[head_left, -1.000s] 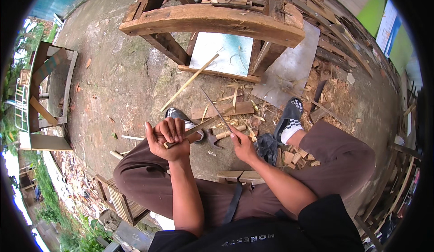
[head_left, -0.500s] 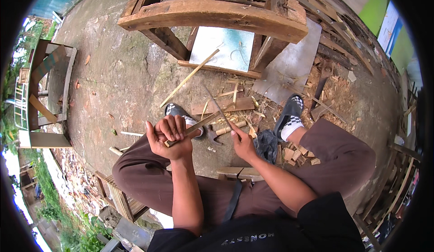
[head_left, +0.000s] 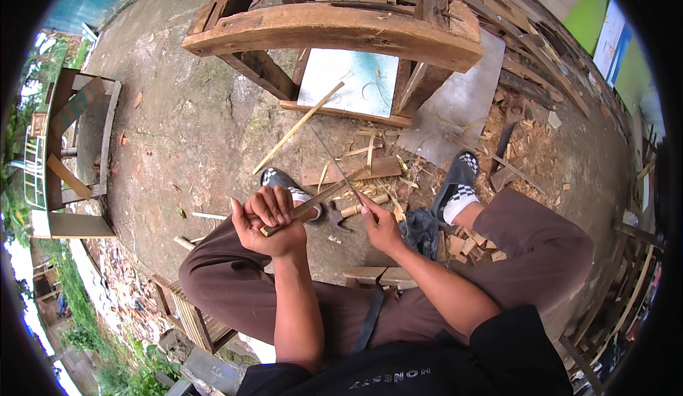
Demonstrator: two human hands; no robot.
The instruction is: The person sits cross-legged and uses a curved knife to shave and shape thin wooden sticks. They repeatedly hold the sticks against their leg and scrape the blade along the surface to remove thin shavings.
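Note:
My left hand (head_left: 270, 220) is closed around the near end of a flat wooden strip (head_left: 318, 198), palm turned up and thumb sticking out. The strip slants up and to the right over the ground. In my right hand (head_left: 384, 231) is a long, narrow blade-like tool (head_left: 330, 154), its grip mostly covered by my fingers. Its thin dark length points up and to the left, crossing the strip near the strip's far end. Whether the two touch, I cannot tell. Below them on the ground lies a hammer (head_left: 335, 216) with a wooden handle, between my feet.
A heavy wooden trestle (head_left: 334, 30) stands ahead, with a long pale strip (head_left: 299, 127) leaning toward it. Shavings and a flat board (head_left: 352, 170) lie between my feet. Beside my right leg are a black plastic bag (head_left: 418, 231) and small wood blocks (head_left: 466, 247). Planks (head_left: 523, 33) are piled far right.
The tool in my right hand has shifted slightly, its tip now a little farther up and left. My left hand keeps its hold on the strip, almost unmoved.

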